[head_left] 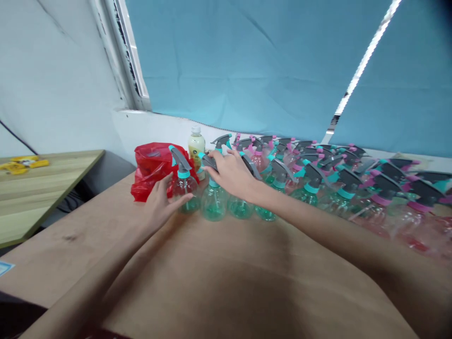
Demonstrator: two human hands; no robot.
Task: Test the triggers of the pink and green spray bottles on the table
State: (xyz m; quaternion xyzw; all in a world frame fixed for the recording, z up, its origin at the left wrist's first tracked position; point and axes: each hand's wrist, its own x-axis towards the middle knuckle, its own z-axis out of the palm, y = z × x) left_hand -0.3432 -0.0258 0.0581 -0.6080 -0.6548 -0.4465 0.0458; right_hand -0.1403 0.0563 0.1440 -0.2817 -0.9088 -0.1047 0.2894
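At the left end of a row stands a clear green spray bottle with a grey and turquoise trigger head. My left hand is beside it, thumb stretched across its front and fingers apart at its left side; whether they touch it I cannot tell. My right hand reaches over the second green spray bottle, its fingers and thumb closed around the grey trigger head. Both bottles stand upright on the brown tabletop. The right hand partly covers the heads of the neighbouring bottles.
Several green and pink spray bottles stand close together on the right, under my right forearm. Behind the left bottle are a red plastic bag and a pale yellow drink bottle. A wooden table with yellow items is at far left.
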